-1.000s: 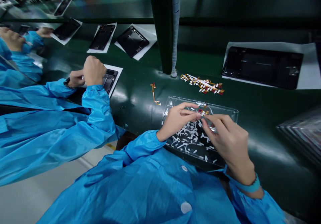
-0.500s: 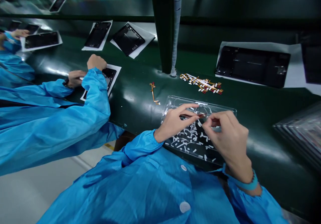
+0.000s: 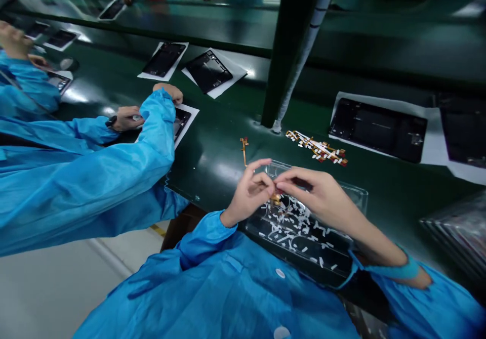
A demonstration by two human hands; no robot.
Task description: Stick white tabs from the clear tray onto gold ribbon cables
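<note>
My left hand (image 3: 248, 195) and my right hand (image 3: 317, 200) meet fingertip to fingertip over a clear plastic tray (image 3: 355, 200). Between them they pinch a small orange flex cable piece (image 3: 276, 197), mostly hidden by the fingers. The tray holds several small white peeled strips (image 3: 294, 225) on its dark bottom. A single orange flex cable (image 3: 244, 149) lies on the green belt just beyond my left hand. A pile of orange and white flex cables (image 3: 317, 147) lies farther back, right of a dark post.
A co-worker in a blue sleeve (image 3: 114, 152) works on a black panel (image 3: 182, 119) at the left. More black panels on white sheets (image 3: 207, 71) lie behind, another (image 3: 377, 126) at the right. A dark post (image 3: 283, 50) rises mid-belt. Stacked clear trays (image 3: 459, 227) sit far right.
My hands have lifted slightly and shifted left, toward the tray's left end, still pinching the small piece. The view has tilted up. The co-worker's arm has stretched farther over the panel.
</note>
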